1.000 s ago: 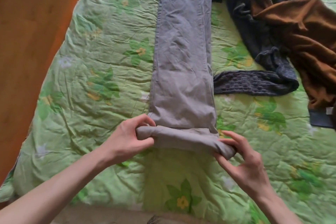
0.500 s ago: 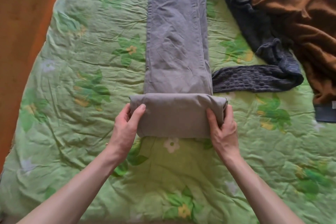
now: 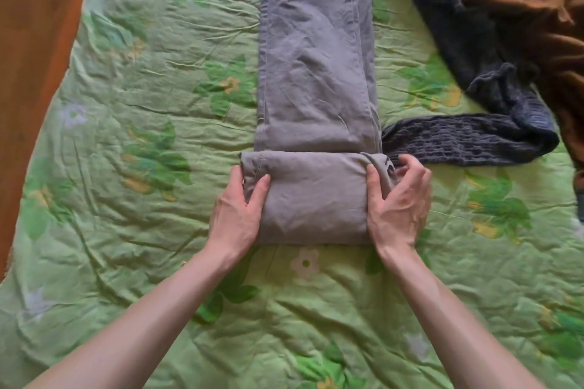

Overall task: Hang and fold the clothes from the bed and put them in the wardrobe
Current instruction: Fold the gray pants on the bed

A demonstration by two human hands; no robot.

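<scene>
On the green bed (image 3: 132,230), I'm seeing grey trousers (image 3: 316,50) lying mid-bed; my left hand (image 3: 238,215) and right hand (image 3: 399,202) are gripping their folded end (image 3: 316,199), beside a dark knit (image 3: 467,142).

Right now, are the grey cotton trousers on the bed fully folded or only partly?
Partly. The grey cotton trousers have their near end folded over, gripped by both hands; the rest lies flat.

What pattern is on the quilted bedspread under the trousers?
Light green quilted bedspread printed with darker green leaves and small yellow and white flowers; the head view shows it.
</scene>
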